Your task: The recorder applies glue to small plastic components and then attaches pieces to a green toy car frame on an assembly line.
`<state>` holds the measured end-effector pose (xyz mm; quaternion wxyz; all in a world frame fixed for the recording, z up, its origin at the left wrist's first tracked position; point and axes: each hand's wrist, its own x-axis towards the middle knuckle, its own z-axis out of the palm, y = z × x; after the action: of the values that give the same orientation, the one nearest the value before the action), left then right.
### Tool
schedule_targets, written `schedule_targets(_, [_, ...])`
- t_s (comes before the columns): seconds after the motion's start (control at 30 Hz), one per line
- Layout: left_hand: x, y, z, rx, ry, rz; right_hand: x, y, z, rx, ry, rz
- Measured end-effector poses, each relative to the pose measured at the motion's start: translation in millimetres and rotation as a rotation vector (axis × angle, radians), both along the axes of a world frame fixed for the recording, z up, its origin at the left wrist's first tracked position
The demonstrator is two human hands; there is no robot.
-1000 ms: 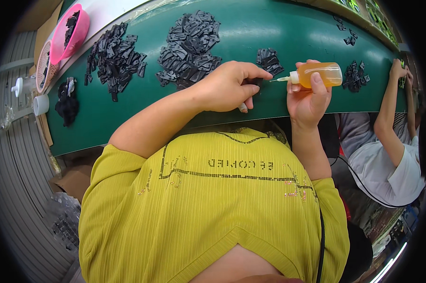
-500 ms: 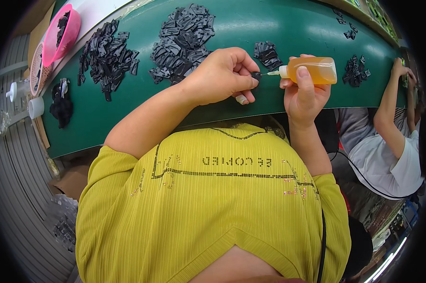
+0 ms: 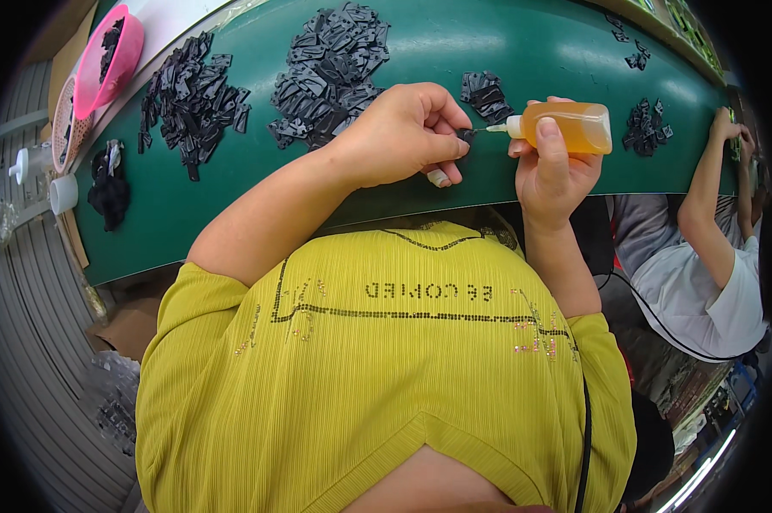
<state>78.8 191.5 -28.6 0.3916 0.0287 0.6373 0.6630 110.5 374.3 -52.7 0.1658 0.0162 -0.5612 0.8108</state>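
Note:
Between thumb and fingers, my left hand (image 3: 407,137) pinches a small black plastic part (image 3: 466,135), mostly covered by the fingertips. A pale wrap goes round one of its fingertips. My right hand (image 3: 557,175) grips a squeeze bottle (image 3: 578,128) of amber liquid, tipped on its side. The bottle's thin needle tip points left, at or very close to the black part; whether they touch I cannot tell. Beyond both hands lies a small pile of black parts (image 3: 487,96). A larger heap of black parts (image 3: 330,68) spreads past my left hand.
Another heap of black parts (image 3: 196,107) lies on the green table (image 3: 258,179) at left, with a smaller pile (image 3: 647,128) at right. Far left are a pink basin (image 3: 128,56), a white bottle (image 3: 29,164) and a dark cloth (image 3: 110,197). A co-worker's arm (image 3: 702,188) works at far right.
Both hands keep nearly the same pose. The needle tip looks slightly higher against the black part; otherwise the picture has only shifted a little.

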Motion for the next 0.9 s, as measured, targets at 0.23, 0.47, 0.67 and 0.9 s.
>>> schedule_targets(0.23, [0, 1, 1, 0.013, -0.043, 0.05, 3, 6, 2, -0.186, 0.012, 0.052])
schedule_targets(0.47, [-2, 4, 2, 0.013, -0.081, 0.089, 9, 3, 3, -0.106, 0.023, 0.164])
schedule_targets(0.67, [-2, 4, 5, 0.001, -0.08, 0.08, 9, 5, 1, -0.031, 0.012, 0.175])
schedule_targets(0.9, [-1, 5, 3, 0.003, -0.077, 0.087, 10, 5, 0, -0.006, 0.006, 0.18])
